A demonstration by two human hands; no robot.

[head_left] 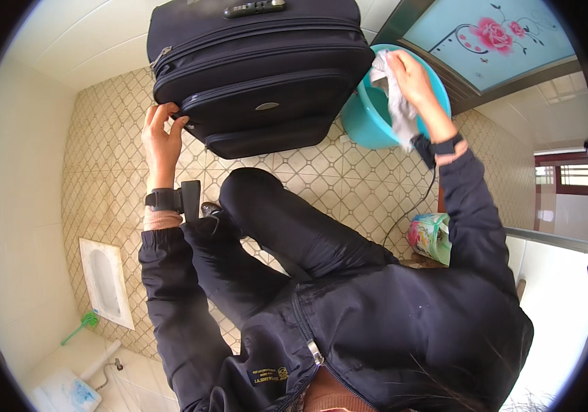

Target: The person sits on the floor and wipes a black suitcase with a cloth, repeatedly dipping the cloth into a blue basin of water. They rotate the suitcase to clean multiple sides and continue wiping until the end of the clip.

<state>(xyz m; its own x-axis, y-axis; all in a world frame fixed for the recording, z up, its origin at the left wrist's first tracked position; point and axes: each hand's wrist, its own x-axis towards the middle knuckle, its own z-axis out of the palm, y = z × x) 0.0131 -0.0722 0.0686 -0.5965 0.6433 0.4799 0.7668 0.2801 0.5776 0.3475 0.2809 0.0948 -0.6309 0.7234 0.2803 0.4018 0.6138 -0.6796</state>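
A large black fabric suitcase (266, 106) with zipped front pockets stands in front of me. At its left edge, my left hand (162, 130) has its thumb and fingers bent around the lower side corner. On the right, my right hand (410, 75) grips a pale grey cloth (399, 103), which hangs down into a turquoise plastic bucket (368, 129). The bucket stands against the suitcase's right side. What lies at the bottom of the bucket is mostly hidden by the cloth and my hand.
Behind the bucket is a framed blue panel (493, 38) with pink flowers. A colourful small bin (429, 237) stands by my right elbow, and a thin dark cable (414, 204) runs down from my wrist. A squat toilet (107, 283) and green brush (88, 319) are at left on the tiles.
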